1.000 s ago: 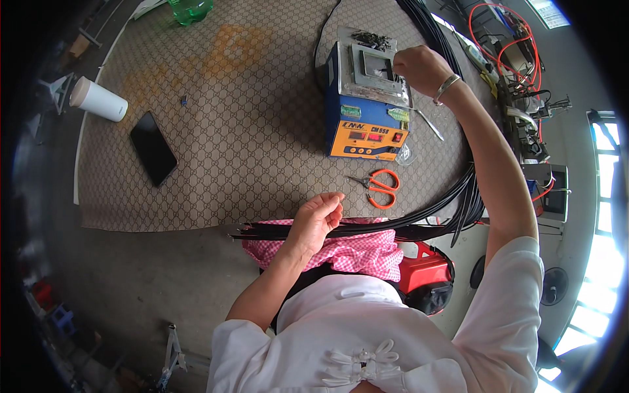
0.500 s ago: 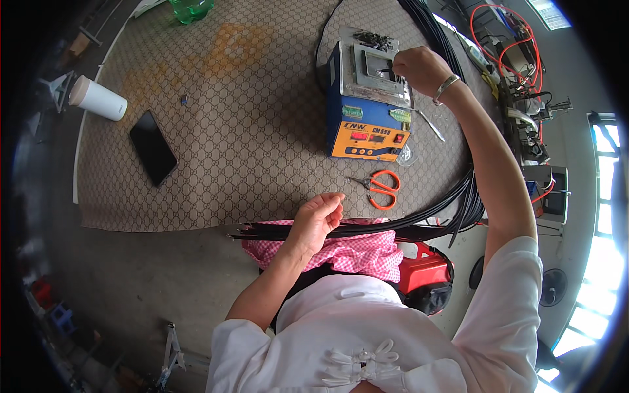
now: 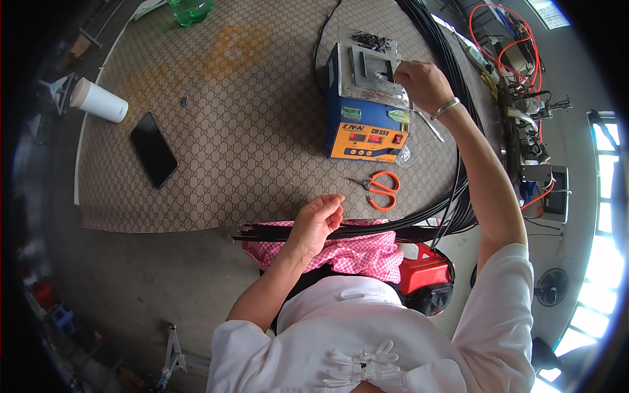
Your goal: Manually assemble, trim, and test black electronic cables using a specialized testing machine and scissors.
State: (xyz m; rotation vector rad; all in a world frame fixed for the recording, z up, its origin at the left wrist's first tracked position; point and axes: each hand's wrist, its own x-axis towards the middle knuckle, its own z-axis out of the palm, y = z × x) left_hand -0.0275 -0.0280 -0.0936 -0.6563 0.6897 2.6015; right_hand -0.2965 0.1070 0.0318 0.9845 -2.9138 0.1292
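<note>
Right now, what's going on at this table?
A person sits at a patterned table with the right hand at the right side of a square metal frame on top of a blue box; what its fingers hold is hard to make out. The left hand is loosely closed near the table's front edge, by the black cables. Orange-handled scissors lie in front of the box; a phone and white cup are off left.

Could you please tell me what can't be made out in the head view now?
Head view: whether the right hand holds anything; the hand hides it.
Head view: the green container, cut off by the upper edge.
Head view: what the small blue object is; too small.
</note>
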